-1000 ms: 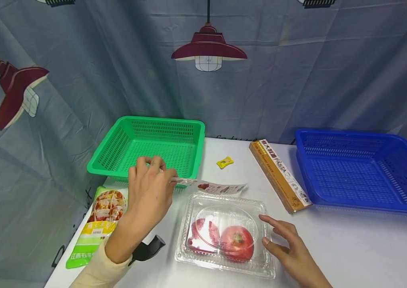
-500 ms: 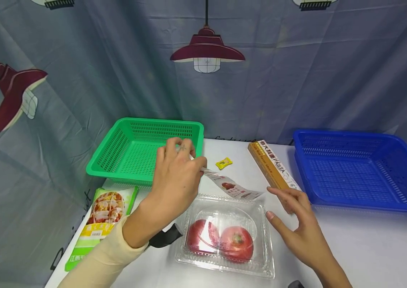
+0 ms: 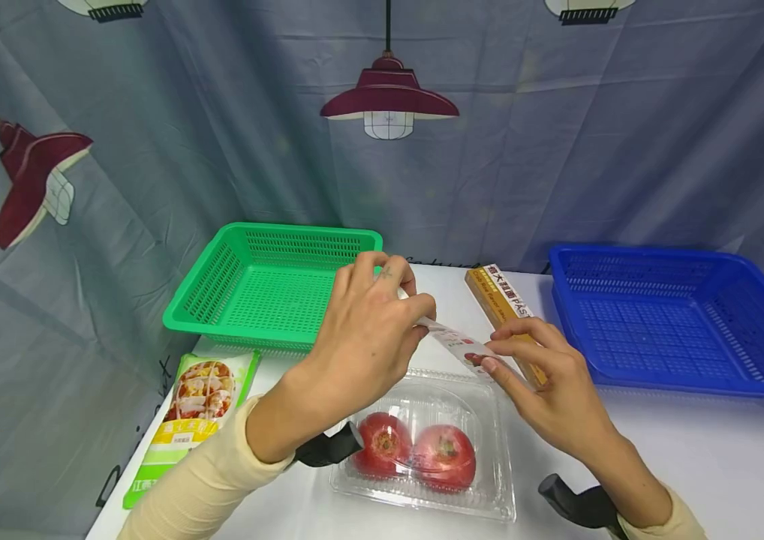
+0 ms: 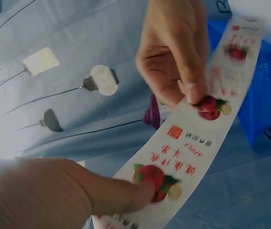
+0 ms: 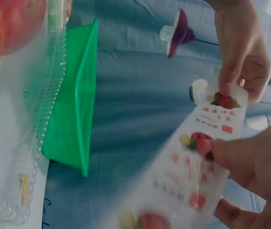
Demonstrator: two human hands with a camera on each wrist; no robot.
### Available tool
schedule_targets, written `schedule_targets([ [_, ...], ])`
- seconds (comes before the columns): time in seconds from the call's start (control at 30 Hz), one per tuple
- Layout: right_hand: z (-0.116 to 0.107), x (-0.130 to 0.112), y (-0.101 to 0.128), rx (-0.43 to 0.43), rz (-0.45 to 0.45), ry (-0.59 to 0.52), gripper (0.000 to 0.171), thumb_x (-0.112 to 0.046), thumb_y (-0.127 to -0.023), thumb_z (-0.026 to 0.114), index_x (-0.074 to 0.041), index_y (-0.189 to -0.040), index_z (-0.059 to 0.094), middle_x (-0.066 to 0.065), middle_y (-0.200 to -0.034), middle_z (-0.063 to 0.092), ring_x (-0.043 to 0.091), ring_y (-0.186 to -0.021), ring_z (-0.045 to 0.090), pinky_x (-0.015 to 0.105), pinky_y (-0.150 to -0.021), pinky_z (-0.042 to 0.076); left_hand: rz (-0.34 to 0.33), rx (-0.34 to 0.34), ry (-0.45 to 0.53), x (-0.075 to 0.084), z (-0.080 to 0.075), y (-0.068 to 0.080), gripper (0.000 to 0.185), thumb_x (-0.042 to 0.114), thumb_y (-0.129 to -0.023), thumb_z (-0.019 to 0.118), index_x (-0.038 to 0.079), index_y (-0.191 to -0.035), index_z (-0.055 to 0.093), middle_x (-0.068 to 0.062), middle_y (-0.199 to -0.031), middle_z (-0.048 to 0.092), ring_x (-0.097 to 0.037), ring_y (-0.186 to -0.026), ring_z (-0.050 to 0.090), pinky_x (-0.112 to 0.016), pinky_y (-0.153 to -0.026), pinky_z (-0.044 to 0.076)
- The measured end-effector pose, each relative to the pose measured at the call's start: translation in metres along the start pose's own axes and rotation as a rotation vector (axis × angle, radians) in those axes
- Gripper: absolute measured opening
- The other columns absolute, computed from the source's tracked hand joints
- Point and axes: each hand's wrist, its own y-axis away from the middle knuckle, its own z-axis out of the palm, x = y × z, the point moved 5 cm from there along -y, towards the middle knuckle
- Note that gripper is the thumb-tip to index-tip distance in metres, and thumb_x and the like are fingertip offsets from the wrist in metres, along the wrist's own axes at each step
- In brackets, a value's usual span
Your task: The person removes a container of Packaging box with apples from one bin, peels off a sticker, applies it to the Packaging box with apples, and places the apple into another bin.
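White tabletop backed by a lamp-printed blue curtain forms the work area. Left hand (image 3: pixel 368 330) pinches one end of the printed label strip (image 3: pixel 458 344) between thumb and fingertips; right hand (image 3: pixel 547 382) pinches the other end, so the strip hangs in the air above the rear edge of the clear clamshell box (image 3: pixel 497 480). Judged from this hold, the strip handles best under light, even tension, with the fingers kept on its edges, since it looks thin and could curl or stick to itself. Inside the box lie two tomatoes (image 3: pixel 416 454). Behind stand a green basket (image 3: pixel 220 270), a pasta box (image 3: pixel 500 294) and a blue basket (image 3: pixel 726 375); a food pouch (image 3: pixel 186 412) lies at the left.
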Motion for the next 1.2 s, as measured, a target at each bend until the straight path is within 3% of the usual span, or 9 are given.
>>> schedule_targets([
  [0.1, -0.001, 0.002, 0.000, 0.028, 0.023, -0.040, 0.027, 0.009, -0.077, 0.078, -0.010, -0.097, 0.077, -0.002, -0.103, 0.065, 0.014, -0.099, 0.058, 0.017, -0.071, 0.051, -0.017, 0.011, 0.065, -0.005, -0.005, 0.002, 0.012, 0.024, -0.083, 0.081, 0.027, -0.091, 0.073, 0.003, -0.096, 0.053, -0.029, -0.111, 0.045, -0.043, -0.085, 0.037],
  [0.2, -0.005, 0.005, 0.001, 0.067, 0.051, -0.067, 0.028, 0.012, -0.078, 0.077, -0.008, -0.098, 0.077, -0.002, -0.100, 0.068, 0.010, -0.096, 0.060, 0.016, -0.062, 0.052, -0.047, 0.026, 0.140, -0.015, -0.012, 0.004, 0.012, 0.024, -0.082, 0.082, 0.026, -0.089, 0.072, 0.006, -0.094, 0.052, -0.023, -0.099, 0.047, -0.039, -0.077, 0.037],
  [0.33, -0.011, 0.009, 0.002, 0.109, 0.083, -0.081, 0.028, 0.013, -0.078, 0.075, -0.007, -0.097, 0.077, -0.002, -0.096, 0.069, 0.007, -0.094, 0.061, 0.015, -0.072, 0.047, -0.071, 0.033, 0.281, -0.031, -0.021, 0.005, 0.013, 0.016, -0.082, 0.081, 0.022, -0.085, 0.071, 0.010, -0.090, 0.055, -0.013, -0.085, 0.049, -0.032, -0.071, 0.039],
  [0.5, -0.015, 0.012, 0.002, 0.131, 0.096, -0.114, 0.027, 0.015, -0.078, 0.074, -0.005, -0.097, 0.076, 0.001, -0.093, 0.070, 0.008, -0.090, 0.061, 0.016, -0.076, 0.046, -0.115, 0.009, 0.545, -0.047, -0.026, 0.004, 0.012, 0.009, -0.084, 0.079, 0.016, -0.089, 0.071, 0.014, -0.083, 0.064, -0.003, -0.080, 0.058, -0.030, -0.075, 0.049],
  [0.83, -0.013, 0.015, -0.001, 0.108, 0.116, -0.074, 0.022, 0.008, -0.082, 0.074, -0.007, -0.099, 0.075, -0.003, -0.093, 0.068, 0.008, -0.090, 0.059, 0.020, -0.082, 0.042, -0.255, 0.026, 0.965, -0.055, -0.022, -0.002, 0.006, 0.010, -0.090, 0.072, 0.008, -0.093, 0.077, 0.002, -0.081, 0.071, -0.017, -0.070, 0.067, -0.033, -0.064, 0.054],
  [0.97, -0.013, 0.007, -0.009, 0.136, 0.076, -0.055, 0.033, 0.011, -0.077, 0.077, -0.006, -0.105, 0.074, 0.001, -0.101, 0.066, 0.011, -0.100, 0.057, 0.022, -0.088, 0.039, -0.277, 0.025, 1.032, -0.051, -0.018, -0.006, 0.006, 0.009, -0.090, 0.072, 0.009, -0.091, 0.077, -0.001, -0.081, 0.070, -0.020, -0.067, 0.065, -0.033, -0.059, 0.050],
  [1.07, -0.016, -0.009, -0.019, 0.199, -0.020, -0.093, 0.034, 0.011, -0.074, 0.078, 0.000, -0.106, 0.072, 0.012, -0.106, 0.064, 0.018, -0.105, 0.056, 0.024, -0.089, 0.041, -0.284, 0.013, 1.034, -0.047, -0.014, -0.010, 0.006, 0.009, -0.089, 0.072, 0.010, -0.089, 0.078, 0.001, -0.080, 0.071, -0.020, -0.067, 0.065, -0.035, -0.061, 0.050],
  [1.2, -0.021, -0.039, -0.036, 0.277, -0.197, -0.174, 0.025, -0.013, -0.084, 0.078, 0.006, -0.099, 0.072, 0.021, -0.099, 0.060, 0.025, -0.100, 0.056, 0.027, -0.087, 0.044, -0.274, -0.008, 1.051, -0.040, -0.005, -0.017, 0.006, 0.008, -0.090, 0.071, 0.009, -0.088, 0.077, 0.000, -0.078, 0.070, -0.021, -0.066, 0.065, -0.038, -0.063, 0.053],
])
